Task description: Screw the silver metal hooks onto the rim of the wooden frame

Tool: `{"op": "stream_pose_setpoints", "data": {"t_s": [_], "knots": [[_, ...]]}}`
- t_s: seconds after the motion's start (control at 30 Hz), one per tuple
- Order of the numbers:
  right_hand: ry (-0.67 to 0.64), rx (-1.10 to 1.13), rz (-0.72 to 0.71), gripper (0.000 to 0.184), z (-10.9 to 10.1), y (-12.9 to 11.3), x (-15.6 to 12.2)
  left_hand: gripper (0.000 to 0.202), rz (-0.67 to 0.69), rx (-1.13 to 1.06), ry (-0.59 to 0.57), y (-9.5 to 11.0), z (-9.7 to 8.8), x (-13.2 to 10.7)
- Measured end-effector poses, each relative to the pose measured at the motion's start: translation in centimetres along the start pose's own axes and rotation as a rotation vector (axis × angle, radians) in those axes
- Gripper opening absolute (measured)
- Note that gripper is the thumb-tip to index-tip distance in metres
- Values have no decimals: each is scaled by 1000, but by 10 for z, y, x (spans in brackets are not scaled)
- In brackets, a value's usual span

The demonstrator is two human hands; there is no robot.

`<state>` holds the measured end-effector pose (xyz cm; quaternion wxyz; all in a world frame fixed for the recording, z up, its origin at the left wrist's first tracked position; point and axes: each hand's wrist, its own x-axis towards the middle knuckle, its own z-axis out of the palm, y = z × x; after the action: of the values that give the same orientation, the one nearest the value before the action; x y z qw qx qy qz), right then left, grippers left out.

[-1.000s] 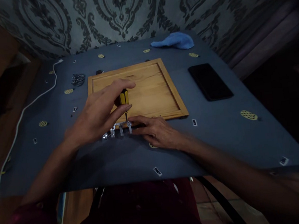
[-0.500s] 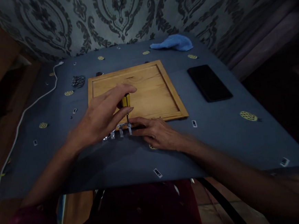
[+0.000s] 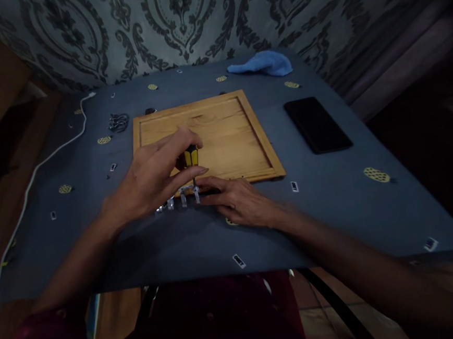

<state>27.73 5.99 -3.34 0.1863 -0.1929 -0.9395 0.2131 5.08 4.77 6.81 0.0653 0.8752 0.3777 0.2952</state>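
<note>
My left hand (image 3: 152, 178) is closed round a small screwdriver with a yellow and black handle (image 3: 190, 156), held upright with its tip down at a row of small metal hooks (image 3: 177, 199). The hooks sit along the near edge of a wooden tray (image 3: 227, 133). My right hand (image 3: 239, 200) lies low on the blue table, its fingertips pressed against the rightmost hook beside the screwdriver tip. What the fingertips pinch is too small to make out.
A black phone (image 3: 317, 124) lies right of the tray, a blue cloth (image 3: 261, 64) at the far edge. A bunch of metal parts (image 3: 118, 122) and a white cable (image 3: 45, 157) are at the left. Small stickers dot the blue table (image 3: 351, 206).
My left fingers have curled tighter over the screwdriver handle, which has sunk a little. My right hand has stayed by the hooks.
</note>
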Motion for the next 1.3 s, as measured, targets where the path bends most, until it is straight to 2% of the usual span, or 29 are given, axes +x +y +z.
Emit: {"op": "stream_pose_setpoints", "data": {"t_s": [0.5, 0.7, 0.8, 0.93, 1.0, 1.13, 1.3], "knots": [[-4, 7, 7, 45, 0, -1, 1, 29, -46, 39, -51, 2, -1, -1], [-6, 6, 8, 45, 1, 0, 0, 29, -95, -56, -89, 3, -4, 0], [-3, 6, 2, 45, 0, 0, 0, 25, -149, -196, -98, 7, -1, 1], [-6, 5, 12, 45, -2, -2, 1, 15, -226, -530, 3, 15, 15, 0], [-14, 1, 16, 45, -2, -3, 1, 14, -275, -623, 66, 18, 25, 0], [2, 23, 3, 47, -2, -3, 2, 27, -356, -755, 201, 17, 41, 4], [17, 39, -9, 46, -2, -3, 3, 38, -381, -965, 301, 14, 50, 14]]}}
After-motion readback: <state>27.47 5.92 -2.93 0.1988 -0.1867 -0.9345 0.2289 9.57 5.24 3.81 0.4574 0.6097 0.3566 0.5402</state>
